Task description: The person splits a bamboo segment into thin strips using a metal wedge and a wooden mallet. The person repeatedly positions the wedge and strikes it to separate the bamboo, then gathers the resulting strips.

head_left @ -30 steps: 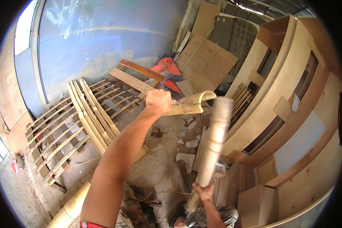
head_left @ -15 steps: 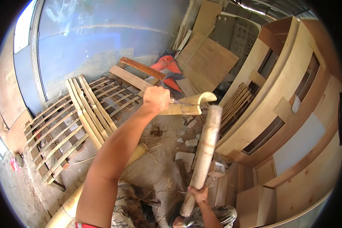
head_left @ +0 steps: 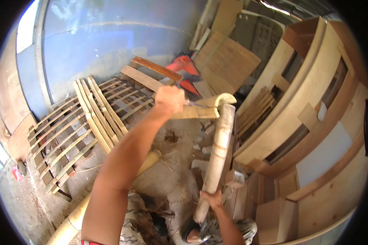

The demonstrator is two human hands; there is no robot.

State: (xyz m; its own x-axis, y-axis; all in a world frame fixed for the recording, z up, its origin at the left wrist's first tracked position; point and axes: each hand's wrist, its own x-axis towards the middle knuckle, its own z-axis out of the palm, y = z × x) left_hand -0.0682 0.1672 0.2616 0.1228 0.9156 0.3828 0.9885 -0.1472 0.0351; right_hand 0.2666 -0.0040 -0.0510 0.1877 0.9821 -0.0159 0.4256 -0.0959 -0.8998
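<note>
My left hand is closed on the handle of a thin, dark metal blade, whose exact kind I cannot make out. The blade lies within the split end of a bamboo pole, whose two halves spread apart at a curved, open mouth. Low in the view, my right hand wraps round the lower part of a thick, pale round pole. That pole slants upward, its top end right in front of the bamboo's mouth; whether they touch I cannot tell.
Several split bamboo strips rest on a slatted wooden frame at left. Another bamboo pole lies on the floor below my left arm. A large wooden cabinet stands at right. Loose boards and a plywood sheet are farther back.
The thick pole and my right hand have risen a little, bringing the pole's top closer to the bamboo's split end. My left hand keeps its grip on the blade's handle.
</note>
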